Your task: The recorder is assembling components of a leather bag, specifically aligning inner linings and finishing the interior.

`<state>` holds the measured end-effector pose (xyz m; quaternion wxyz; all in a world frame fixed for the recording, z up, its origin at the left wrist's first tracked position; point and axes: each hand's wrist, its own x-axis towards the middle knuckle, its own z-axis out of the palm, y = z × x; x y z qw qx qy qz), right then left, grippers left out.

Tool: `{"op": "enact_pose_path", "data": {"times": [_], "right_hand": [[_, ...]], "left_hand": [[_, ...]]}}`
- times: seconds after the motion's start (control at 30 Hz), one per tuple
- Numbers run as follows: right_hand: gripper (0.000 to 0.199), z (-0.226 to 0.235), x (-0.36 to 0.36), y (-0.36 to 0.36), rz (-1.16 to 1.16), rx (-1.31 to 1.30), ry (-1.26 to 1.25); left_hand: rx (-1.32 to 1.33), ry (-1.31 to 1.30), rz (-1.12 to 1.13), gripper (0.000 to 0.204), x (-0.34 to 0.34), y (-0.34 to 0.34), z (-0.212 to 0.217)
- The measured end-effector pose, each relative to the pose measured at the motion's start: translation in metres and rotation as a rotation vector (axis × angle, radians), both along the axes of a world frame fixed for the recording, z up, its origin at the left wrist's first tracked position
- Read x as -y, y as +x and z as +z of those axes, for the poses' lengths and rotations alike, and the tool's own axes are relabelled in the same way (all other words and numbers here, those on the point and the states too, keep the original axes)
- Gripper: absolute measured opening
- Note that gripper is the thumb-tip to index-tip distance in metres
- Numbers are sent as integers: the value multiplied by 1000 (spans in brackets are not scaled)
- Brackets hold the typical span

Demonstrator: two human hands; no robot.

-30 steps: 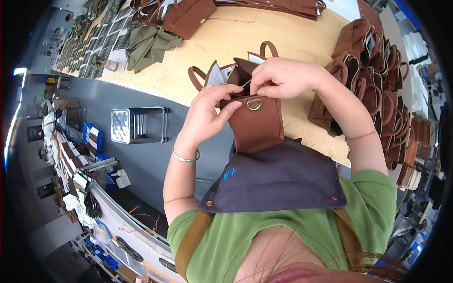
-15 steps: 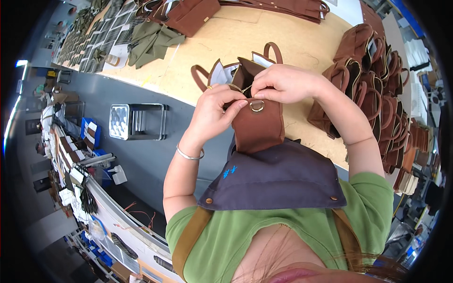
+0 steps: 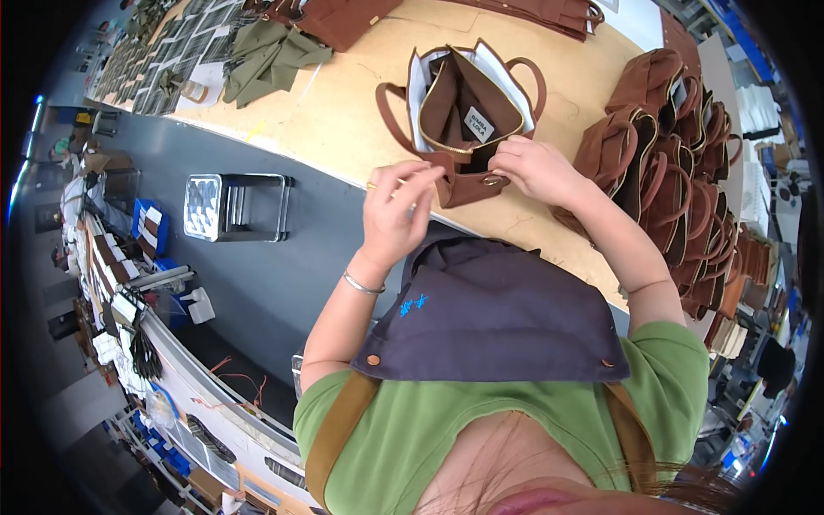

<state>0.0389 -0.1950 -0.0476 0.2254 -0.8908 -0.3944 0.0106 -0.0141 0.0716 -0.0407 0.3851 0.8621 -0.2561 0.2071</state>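
Head view: your right hand (image 3: 539,170) pinches the front flap of the open brown fabric handbag with white lining (image 3: 463,107), which lies on the pale wooden worktable (image 3: 343,112) just ahead of you. Your left hand (image 3: 396,213), fingers curled, grips a thin gold-coloured metal piece (image 3: 378,184) just beside the flap. A stack of matching brown handbags (image 3: 661,154) stands to your right.
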Motion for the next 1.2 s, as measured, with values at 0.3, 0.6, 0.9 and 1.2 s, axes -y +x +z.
{"op": "enact_pose_path", "data": {"times": [0.3, 0.6, 0.9, 1.2], "right_hand": [[30, -13, -33, -26, -184, 115, 79], [14, -47, -46, -28, -250, -79, 335], [14, -39, -45, -34, -358, -291, 483], [22, 5, -30, -31, -477, -98, 629]], "left_hand": [[-161, 20, 39, 27, 1, -2, -37], [-280, -151, 115, 25, 1, -5, -46], [-405, -314, 131, 24, 8, 1, -57], [-504, -543, 221, 31, -6, 16, -77]]}}
